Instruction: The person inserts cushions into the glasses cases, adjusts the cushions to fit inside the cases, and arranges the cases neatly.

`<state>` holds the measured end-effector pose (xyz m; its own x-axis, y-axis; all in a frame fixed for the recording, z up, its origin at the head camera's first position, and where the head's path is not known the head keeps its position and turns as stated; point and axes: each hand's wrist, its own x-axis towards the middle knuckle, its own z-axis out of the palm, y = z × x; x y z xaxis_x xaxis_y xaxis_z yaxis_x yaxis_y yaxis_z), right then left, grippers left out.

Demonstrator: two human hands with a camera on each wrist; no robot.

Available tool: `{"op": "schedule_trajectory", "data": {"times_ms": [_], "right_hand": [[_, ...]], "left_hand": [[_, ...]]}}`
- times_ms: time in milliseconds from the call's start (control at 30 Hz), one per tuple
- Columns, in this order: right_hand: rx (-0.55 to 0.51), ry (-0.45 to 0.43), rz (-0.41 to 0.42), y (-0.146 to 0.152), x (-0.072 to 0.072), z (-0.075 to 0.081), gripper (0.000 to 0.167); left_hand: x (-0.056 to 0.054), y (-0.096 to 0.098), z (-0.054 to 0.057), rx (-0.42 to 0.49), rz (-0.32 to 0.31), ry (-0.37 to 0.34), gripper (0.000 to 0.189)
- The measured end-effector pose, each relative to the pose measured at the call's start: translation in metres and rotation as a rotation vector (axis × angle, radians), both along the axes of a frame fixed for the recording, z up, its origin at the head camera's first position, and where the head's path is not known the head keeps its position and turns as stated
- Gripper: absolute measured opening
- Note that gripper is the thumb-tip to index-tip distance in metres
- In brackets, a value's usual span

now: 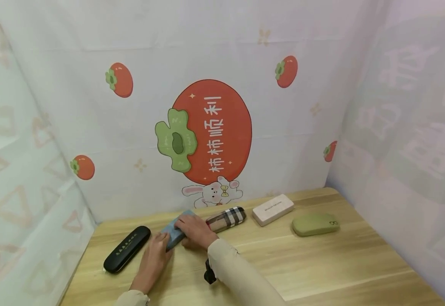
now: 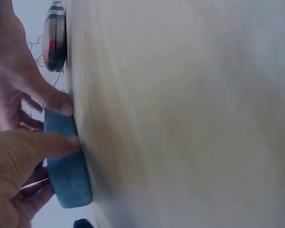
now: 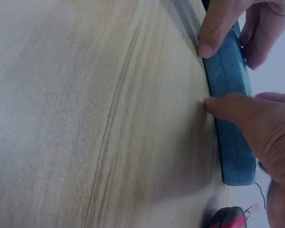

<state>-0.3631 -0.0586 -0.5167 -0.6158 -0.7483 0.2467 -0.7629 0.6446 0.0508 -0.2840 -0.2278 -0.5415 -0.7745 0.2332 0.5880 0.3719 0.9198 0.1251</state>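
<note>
A blue glasses case (image 1: 173, 236) lies on the table with both hands on it. My left hand (image 1: 157, 251) grips its near left end, thumb on the front side and fingers behind, as the left wrist view shows on the blue case (image 2: 72, 183). My right hand (image 1: 195, 229) holds it farther along, its thumb down the front side of the blue case (image 3: 227, 78) and its fingers on the far side. The case looks closed, a thin seam running along its side. Part of its top is hidden under the right hand.
Left of the hands lies a black glasses case (image 1: 127, 249). To the right stand a plaid case (image 1: 228, 219), a white case (image 1: 273, 210) and a green case (image 1: 316, 224), in a row on the wooden table (image 1: 302, 267). A printed cloth (image 1: 302, 127) hangs behind.
</note>
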Motion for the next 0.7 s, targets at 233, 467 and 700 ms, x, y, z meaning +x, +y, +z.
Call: {"op": "schedule_trajectory", "data": {"times_ms": [233, 467, 700], "right_hand": [[-0.101, -0.203, -0.021, 0.006, -0.004, 0.003, 0.042], [-0.122, -0.347, 0.019, 0.011, 0.000, 0.014, 0.048], [-0.148, -0.317, 0.177, 0.028, 0.017, 0.015, 0.045]], "left_hand": [[-0.003, -0.001, 0.012, -0.004, -0.037, -0.098, 0.038], [0.002, -0.008, 0.015, 0.006, -0.068, -0.066, 0.033], [0.013, -0.006, 0.011, -0.015, -0.218, 0.140, 0.037]]}}
